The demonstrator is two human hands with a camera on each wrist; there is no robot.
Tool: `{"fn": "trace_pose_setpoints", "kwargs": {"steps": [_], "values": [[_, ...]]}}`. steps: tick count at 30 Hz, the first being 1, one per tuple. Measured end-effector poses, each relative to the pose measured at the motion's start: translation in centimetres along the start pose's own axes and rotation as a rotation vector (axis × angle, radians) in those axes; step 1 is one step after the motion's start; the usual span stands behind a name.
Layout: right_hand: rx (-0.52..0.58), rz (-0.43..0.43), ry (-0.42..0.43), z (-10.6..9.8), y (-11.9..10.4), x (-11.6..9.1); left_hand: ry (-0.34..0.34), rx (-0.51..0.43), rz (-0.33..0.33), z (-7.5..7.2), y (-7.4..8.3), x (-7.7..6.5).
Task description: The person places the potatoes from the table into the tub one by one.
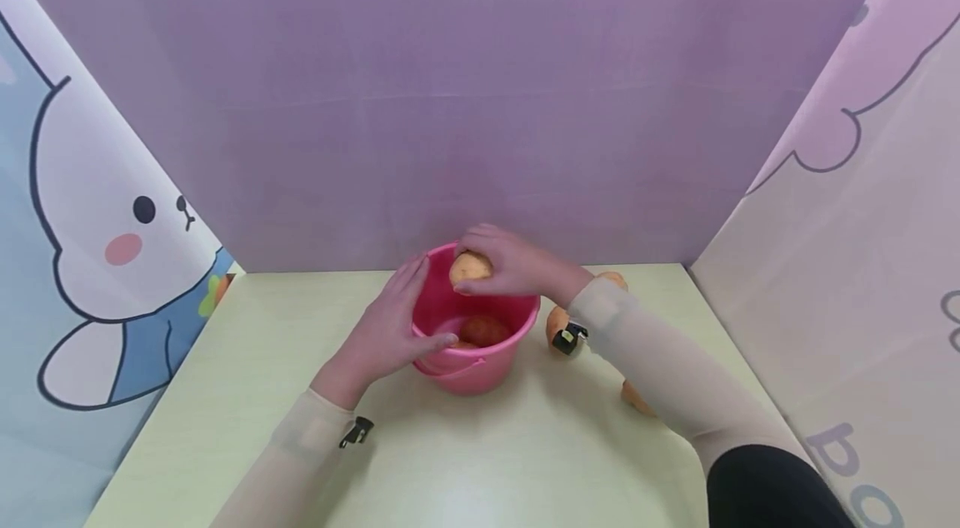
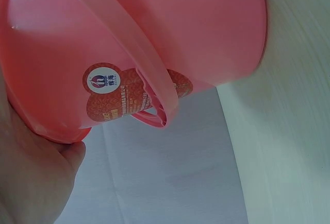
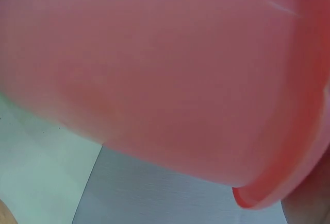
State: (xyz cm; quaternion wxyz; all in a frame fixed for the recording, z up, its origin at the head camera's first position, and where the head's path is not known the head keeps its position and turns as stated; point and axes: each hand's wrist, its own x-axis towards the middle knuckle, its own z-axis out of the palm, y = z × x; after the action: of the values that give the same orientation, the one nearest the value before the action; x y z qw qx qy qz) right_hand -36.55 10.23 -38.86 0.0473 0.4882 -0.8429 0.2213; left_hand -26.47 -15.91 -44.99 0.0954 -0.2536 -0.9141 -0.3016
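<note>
A pink bucket (image 1: 476, 374) stands upright on the table, and a potato (image 1: 486, 331) with part of another lies inside it. My left hand (image 1: 386, 332) grips the bucket's left rim, its thumb over the near edge; in the left wrist view the bucket's handle (image 2: 129, 33) hangs down over a printed label. Above the opening my right hand (image 1: 506, 261) holds a tan potato (image 1: 471, 268) between thumb and fingers. The right wrist view is mostly filled by the bucket's outer wall (image 3: 154, 80), with only a bit of that hand (image 3: 309, 193) at the lower right.
Right of the bucket, partly hidden by my right forearm, lie more potatoes: one close by (image 1: 556, 323), one farther back (image 1: 615, 278), one nearer me (image 1: 636, 399). A purple back wall (image 1: 480, 95) and printed side panels (image 1: 825, 261) enclose the pale table (image 1: 465, 461).
</note>
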Motion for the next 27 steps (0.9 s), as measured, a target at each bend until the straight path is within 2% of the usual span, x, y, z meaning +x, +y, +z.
{"fn": "trace_pose_setpoints", "kwargs": {"steps": [5, 14, 21, 27], "values": [[0.008, 0.011, 0.005, 0.41, 0.21, 0.2, -0.003, -0.001, -0.003, -0.06, 0.05, -0.06], [0.026, 0.084, -0.009, 0.98, 0.17, 0.28, -0.004, 0.01, 0.003, -0.08, 0.02, -0.17], [-0.004, 0.033, 0.029, 0.94, 0.37, 0.17, 0.004, 0.002, 0.007, 0.11, -0.2, -0.05], [0.002, 0.022, 0.038, 0.65, 0.5, -0.46, 0.007, -0.004, 0.01, 0.1, -0.21, 0.03]]}}
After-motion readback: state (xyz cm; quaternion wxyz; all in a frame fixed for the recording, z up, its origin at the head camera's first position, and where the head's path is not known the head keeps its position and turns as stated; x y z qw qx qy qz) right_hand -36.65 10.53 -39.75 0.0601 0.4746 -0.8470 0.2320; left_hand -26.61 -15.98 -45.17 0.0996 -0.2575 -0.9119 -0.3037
